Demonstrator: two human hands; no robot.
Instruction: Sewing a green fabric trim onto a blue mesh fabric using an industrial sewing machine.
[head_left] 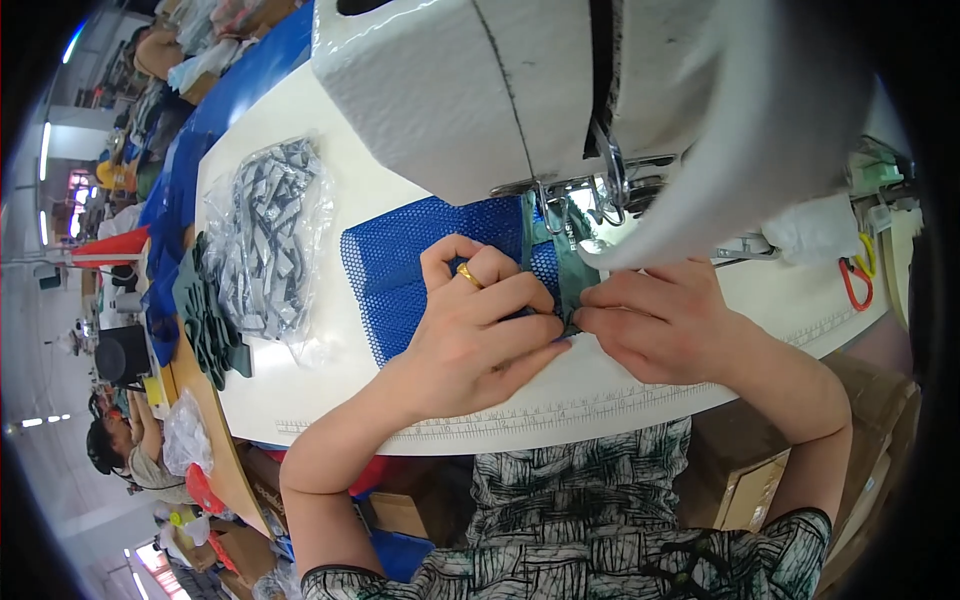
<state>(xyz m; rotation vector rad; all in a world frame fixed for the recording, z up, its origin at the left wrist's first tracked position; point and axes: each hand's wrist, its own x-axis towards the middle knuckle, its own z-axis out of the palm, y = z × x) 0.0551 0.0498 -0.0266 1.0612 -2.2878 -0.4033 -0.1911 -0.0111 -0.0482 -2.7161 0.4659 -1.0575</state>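
Blue mesh fabric [390,270] lies on the white sewing table, its right part reaching under the sewing machine [440,110]. Along that side runs a dark green fabric strip [574,272] with lettering, passing below the needle area. My left hand [470,340], with a ring on one finger, rests on the mesh with its fingers bent and gathered around the fabric near the strip. My right hand [665,325] pinches the strip's near end between thumb and fingers. Both hands' fingertips almost meet there, and they partly hide the cloth edge.
A clear plastic bag of grey and white pieces [275,240] lies at the left, beside folded dark green strips [205,310]. Red-handled scissors [856,285] lie at the right. A printed ruler [520,415] follows the table's near edge. Another person [135,450] sits far left.
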